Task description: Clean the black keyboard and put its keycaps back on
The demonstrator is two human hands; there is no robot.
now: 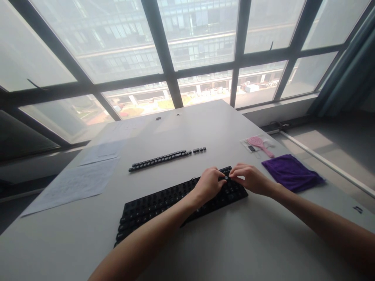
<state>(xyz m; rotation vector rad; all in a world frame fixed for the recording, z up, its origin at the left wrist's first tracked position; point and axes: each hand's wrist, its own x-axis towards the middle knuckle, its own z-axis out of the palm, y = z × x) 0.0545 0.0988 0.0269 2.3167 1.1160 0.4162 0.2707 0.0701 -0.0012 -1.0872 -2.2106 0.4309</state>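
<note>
A black keyboard point(158, 205) lies slanted on the grey table point(211, 128) in front of me. My left hand point(208, 185) rests on its right end with the fingers curled. My right hand point(249, 178) is beside it, fingertips pinched together at a small dark key or tool point(225, 178) at the keyboard's far right corner. What the fingers grip is too small to name. A row of loose black keycaps point(164, 159) lies on the table beyond the keyboard.
A purple cloth point(291, 172) lies to the right. Behind it is a pink brush point(259, 144) on a clear bag. Sheets of paper point(77, 181) lie at the left. Large windows point(187, 47) stand behind the table.
</note>
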